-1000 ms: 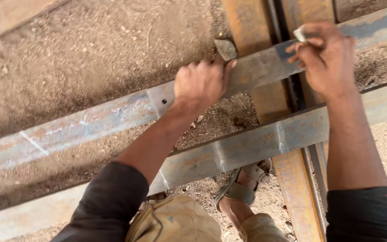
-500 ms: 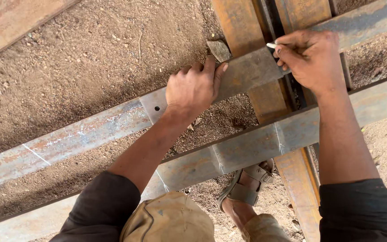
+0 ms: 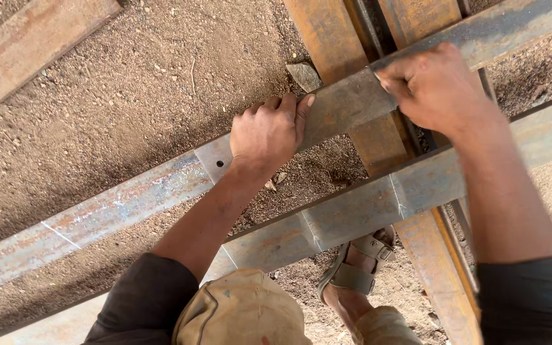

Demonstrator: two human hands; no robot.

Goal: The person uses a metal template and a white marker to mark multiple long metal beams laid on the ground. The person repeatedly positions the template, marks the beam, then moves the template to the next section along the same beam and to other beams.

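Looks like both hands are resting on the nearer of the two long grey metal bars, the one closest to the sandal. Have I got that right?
Not quite. In the head view the left hand and the right hand both rest on the farther grey metal bar, not the nearer bar by the sandal. The rest stands: two long grey bars.

Angle bars [image 3: 129, 204] across rusty beams [image 3: 327, 38]; stone [image 3: 303, 75] btwn

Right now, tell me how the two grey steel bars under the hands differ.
The upper bar is touched by both the left hand and the right hand; the lower bar is touched by neither. The upper bar shows a small hole by the left wrist; the lower shows weld seams. Both slant alike across the rusty beams.
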